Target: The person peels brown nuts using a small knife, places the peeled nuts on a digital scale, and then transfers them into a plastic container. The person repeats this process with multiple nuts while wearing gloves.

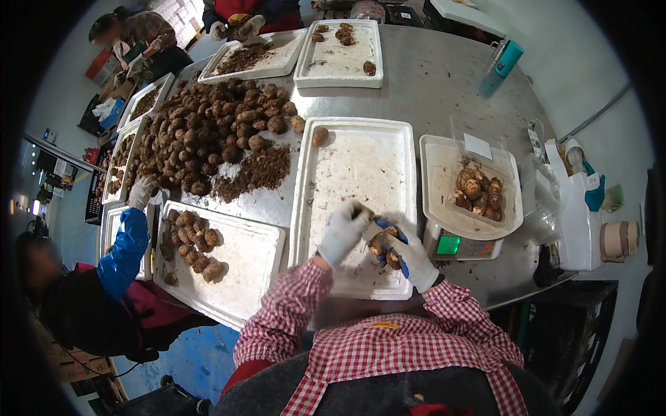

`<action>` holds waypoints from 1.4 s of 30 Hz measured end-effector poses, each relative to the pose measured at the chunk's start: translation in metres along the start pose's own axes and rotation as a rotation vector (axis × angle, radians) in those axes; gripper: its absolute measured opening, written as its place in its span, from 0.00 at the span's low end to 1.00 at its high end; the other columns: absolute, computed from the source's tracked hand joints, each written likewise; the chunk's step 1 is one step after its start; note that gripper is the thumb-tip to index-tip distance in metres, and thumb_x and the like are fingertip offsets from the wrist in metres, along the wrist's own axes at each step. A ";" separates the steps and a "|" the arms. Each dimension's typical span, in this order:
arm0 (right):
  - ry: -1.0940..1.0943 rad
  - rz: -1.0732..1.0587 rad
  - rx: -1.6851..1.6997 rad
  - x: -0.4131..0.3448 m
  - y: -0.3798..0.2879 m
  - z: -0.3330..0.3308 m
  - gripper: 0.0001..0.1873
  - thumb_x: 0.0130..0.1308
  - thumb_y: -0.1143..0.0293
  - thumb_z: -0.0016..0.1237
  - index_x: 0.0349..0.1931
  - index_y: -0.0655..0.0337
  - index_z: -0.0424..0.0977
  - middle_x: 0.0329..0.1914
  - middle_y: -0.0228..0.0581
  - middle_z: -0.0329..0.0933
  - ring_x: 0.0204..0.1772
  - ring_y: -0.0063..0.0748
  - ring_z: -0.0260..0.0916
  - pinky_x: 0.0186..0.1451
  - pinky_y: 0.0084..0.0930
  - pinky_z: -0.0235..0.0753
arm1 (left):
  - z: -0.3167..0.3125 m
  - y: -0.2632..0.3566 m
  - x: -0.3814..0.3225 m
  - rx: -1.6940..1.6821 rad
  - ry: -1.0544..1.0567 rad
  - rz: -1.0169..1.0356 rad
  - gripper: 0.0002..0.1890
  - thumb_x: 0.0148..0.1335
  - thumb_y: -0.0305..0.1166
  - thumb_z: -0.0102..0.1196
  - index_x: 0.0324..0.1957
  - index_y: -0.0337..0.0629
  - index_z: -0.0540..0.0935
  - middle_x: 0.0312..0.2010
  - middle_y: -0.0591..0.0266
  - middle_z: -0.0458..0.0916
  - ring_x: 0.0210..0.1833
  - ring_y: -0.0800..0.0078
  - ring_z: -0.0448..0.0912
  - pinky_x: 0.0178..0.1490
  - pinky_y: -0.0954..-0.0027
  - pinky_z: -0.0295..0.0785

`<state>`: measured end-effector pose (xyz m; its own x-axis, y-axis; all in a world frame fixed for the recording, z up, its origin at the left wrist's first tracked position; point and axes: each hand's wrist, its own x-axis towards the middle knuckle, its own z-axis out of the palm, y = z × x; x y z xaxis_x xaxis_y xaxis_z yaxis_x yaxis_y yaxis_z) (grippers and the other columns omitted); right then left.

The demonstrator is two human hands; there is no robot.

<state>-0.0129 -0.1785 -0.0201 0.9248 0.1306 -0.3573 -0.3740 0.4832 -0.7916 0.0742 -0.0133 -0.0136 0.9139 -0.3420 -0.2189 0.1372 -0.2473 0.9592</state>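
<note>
Both my hands wear white work gloves above a long white foam tray [359,182]. My right hand [416,260], its glove blue on the palm side, grips several brown taro corms [384,245], with pale patches showing on them. Just left of these, my left hand [341,233] has its fingers bent together. Its fingertips are blurred and dark, so whether they pinch anything is unclear. One loose taro corm [320,137] lies in the tray's far left corner. To the right, a clear plastic box [507,171] of taro corms [478,192] rests in a pan [434,156] on a digital scale [463,248].
A large heap of taro corms [208,125] and loose soil [260,174] covers the metal table's left part. Left of me stands another foam tray [250,260] with corms; a co-worker's gloved hand [143,191] touches the heap. A teal bottle [509,58] stands far right.
</note>
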 end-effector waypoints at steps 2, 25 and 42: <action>-0.057 0.044 0.044 0.004 0.007 -0.006 0.21 0.75 0.74 0.40 0.66 0.64 0.63 0.48 0.38 0.75 0.41 0.24 0.76 0.40 0.19 0.80 | -0.021 0.002 0.047 0.406 0.213 0.149 0.13 0.62 0.27 0.58 0.47 0.33 0.78 0.43 0.50 0.80 0.45 0.68 0.78 0.48 0.68 0.75; 0.072 -0.022 -0.289 0.019 0.017 -0.022 0.18 0.78 0.62 0.42 0.60 0.63 0.67 0.45 0.35 0.78 0.46 0.19 0.75 0.49 0.18 0.76 | -0.018 -0.001 -0.014 -0.602 -0.308 0.004 0.35 0.71 0.52 0.50 0.69 0.34 0.65 0.34 0.65 0.76 0.30 0.80 0.72 0.33 0.79 0.70; 0.740 -1.120 -1.418 -0.052 -0.132 -0.043 0.24 0.59 0.60 0.55 0.55 0.61 0.73 0.57 0.53 0.70 0.59 0.50 0.70 0.60 0.43 0.72 | -0.007 -0.002 -0.085 -0.383 0.008 0.012 0.19 0.74 0.34 0.48 0.59 0.31 0.74 0.31 0.65 0.79 0.34 0.80 0.77 0.41 0.77 0.74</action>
<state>-0.0143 -0.2864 0.0814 0.6806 -0.2037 0.7038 0.1409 -0.9062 -0.3986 -0.0012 0.0223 0.0046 0.9192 -0.3350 -0.2068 0.2575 0.1141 0.9595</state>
